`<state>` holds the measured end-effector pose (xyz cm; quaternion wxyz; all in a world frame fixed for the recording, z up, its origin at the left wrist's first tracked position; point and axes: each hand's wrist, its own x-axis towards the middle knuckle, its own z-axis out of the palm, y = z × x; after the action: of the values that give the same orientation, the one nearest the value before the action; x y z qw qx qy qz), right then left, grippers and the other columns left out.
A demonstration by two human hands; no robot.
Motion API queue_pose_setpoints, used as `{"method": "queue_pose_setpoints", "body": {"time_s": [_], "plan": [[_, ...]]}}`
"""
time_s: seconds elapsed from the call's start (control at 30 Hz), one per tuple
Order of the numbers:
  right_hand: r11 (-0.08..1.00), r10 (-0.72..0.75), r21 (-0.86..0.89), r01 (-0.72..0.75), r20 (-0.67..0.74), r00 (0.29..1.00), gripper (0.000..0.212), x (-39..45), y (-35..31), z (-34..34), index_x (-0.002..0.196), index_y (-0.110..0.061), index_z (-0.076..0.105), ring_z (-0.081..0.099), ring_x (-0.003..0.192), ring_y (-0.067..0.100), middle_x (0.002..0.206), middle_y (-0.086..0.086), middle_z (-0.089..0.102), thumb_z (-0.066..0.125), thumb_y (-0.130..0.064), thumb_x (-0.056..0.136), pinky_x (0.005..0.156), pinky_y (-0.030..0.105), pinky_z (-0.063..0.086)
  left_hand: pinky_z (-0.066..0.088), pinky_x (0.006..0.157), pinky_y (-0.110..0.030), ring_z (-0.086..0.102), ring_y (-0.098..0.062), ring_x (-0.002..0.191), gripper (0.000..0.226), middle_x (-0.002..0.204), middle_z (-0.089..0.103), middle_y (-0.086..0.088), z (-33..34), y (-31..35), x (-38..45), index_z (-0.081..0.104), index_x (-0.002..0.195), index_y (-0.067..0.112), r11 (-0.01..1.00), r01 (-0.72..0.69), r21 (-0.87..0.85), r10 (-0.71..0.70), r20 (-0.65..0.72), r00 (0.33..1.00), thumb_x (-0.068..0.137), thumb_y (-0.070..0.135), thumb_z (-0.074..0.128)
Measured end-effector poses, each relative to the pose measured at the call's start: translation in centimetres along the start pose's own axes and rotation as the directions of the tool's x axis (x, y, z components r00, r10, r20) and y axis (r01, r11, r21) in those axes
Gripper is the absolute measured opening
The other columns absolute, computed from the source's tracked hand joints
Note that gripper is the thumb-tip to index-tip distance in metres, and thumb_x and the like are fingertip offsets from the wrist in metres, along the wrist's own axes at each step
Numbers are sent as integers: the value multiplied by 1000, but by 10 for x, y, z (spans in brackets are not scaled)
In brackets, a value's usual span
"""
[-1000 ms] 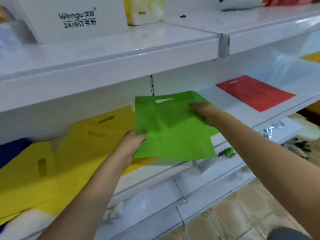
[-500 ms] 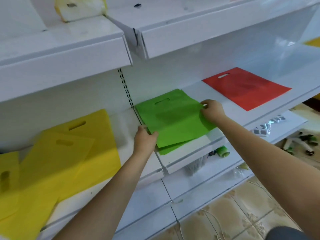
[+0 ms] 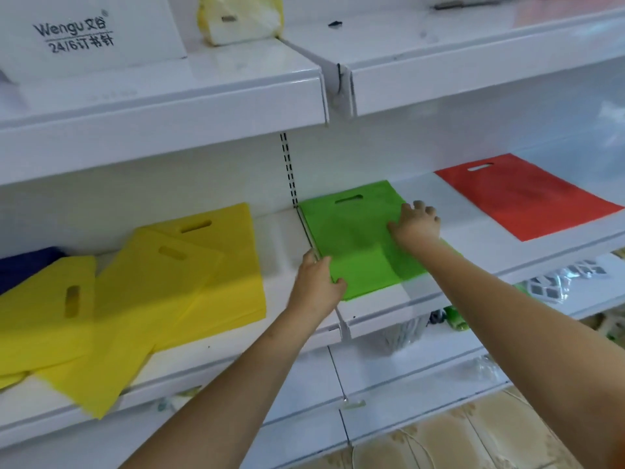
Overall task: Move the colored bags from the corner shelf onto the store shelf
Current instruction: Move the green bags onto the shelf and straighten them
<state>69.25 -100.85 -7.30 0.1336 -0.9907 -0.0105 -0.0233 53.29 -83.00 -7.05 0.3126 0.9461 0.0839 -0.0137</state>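
On the store shelf [image 3: 473, 252], just right of the slotted upright [image 3: 288, 170], I am pressing the green bag [image 3: 351, 231] flat with both hands. I am laying my right hand [image 3: 416, 225] on its right edge with fingers spread and fairly straight, resting rather than clamping, while I am pinching the near left corner with my left hand [image 3: 316, 282], thumb on top and fingers curled at the edge. I am judging the bag as good as placed, lying flat with its handle slot toward the back wall. What I am worrying about is its near edge, which is reaching close to the shelf lip: if I am dragging my palms back as I let go, the light fabric could slide with them and tip off the front. It is also sitting tight against the gap between the two shelves, where a corner could catch. Farther right on the same glossy white shelf, well apart, a red bag [image 3: 524, 194] is lying flat. To my left, the corner shelf [image 3: 280, 231] is holding a loose overlapping heap of yellow bags [image 3: 152, 292], with something dark blue [image 3: 23, 265] behind them. Above, a white box [image 3: 91, 32] with printed lettering and a yellow-and-white packet [image 3: 240, 18] are sitting on the upper shelf, and tan floor tiles [image 3: 456, 438] are showing below.
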Motion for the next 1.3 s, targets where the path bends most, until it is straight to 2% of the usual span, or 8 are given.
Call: {"method": "queue_pose_setpoints", "body": {"time_s": [0.17,0.33,0.47,0.57,0.67,0.9,1.1,1.3], "plan": [[955,-261,145,260,-11,965,52,-19,-103,-4,138,-9,44,41,129,37,143,14,42,49,-39,96,102,46,41,26,116,-30,29,-27,145,50,156,33,-15,-47,-37,-28,47,144,9,995,-87,57,96,-182,979,97,22,57],[756,-577,287,588,-131,806,51,-59,-236,8,140,-8,47,45,128,34,141,13,48,45,-39,99,103,43,41,33,111,-31,44,-26,134,44,141,50,-16,-114,-103,-63,56,136,5,995,6,104,34,-381,924,94,18,58],[629,-709,333,702,-124,694,51,-101,-340,21,140,-10,47,44,130,32,142,12,48,44,-40,100,104,42,39,39,109,-35,48,-28,130,44,140,51,-14,-161,-168,-102,56,137,7,990,129,62,-83,-488,869,95,22,57],[539,-800,324,778,-94,593,51,-132,-406,34,141,-11,45,43,130,31,143,11,47,42,-41,100,104,41,39,28,115,-32,42,-25,136,43,141,51,-13,-188,-209,-131,54,138,6,979,198,37,-144,-558,817,97,22,56],[454,-856,339,824,-90,509,50,-161,-463,45,141,-12,45,43,129,31,143,11,48,41,-40,101,104,40,39,38,110,-35,45,-22,133,41,139,51,-9,-213,-243,-158,54,138,9,976,220,0,-172,-623,763,98,22,54],[273,-951,381,884,-34,308,55,-238,-606,68,138,-10,47,48,124,31,137,12,52,36,-48,100,100,42,42,33,98,-7,51,-8,120,36,132,56,0,-288,-307,-228,58,134,13,953,280,-113,-254,-802,540,98,19,56],[186,-982,398,898,40,186,56,-302,-734,111,141,-8,43,44,127,32,141,16,46,40,-45,100,103,44,39,48,97,-37,56,-16,109,30,119,61,-3,-363,-430,-301,62,126,10,861,427,-277,-401,-886,234,99,20,54],[137,-991,339,931,42,131,66,-346,-860,163,138,-7,40,48,120,33,138,16,47,48,-54,93,97,45,43,38,110,-38,45,-25,131,46,141,50,-9,-425,-559,-335,51,140,10,684,643,-345,-568,-805,172,100,31,54]]}}
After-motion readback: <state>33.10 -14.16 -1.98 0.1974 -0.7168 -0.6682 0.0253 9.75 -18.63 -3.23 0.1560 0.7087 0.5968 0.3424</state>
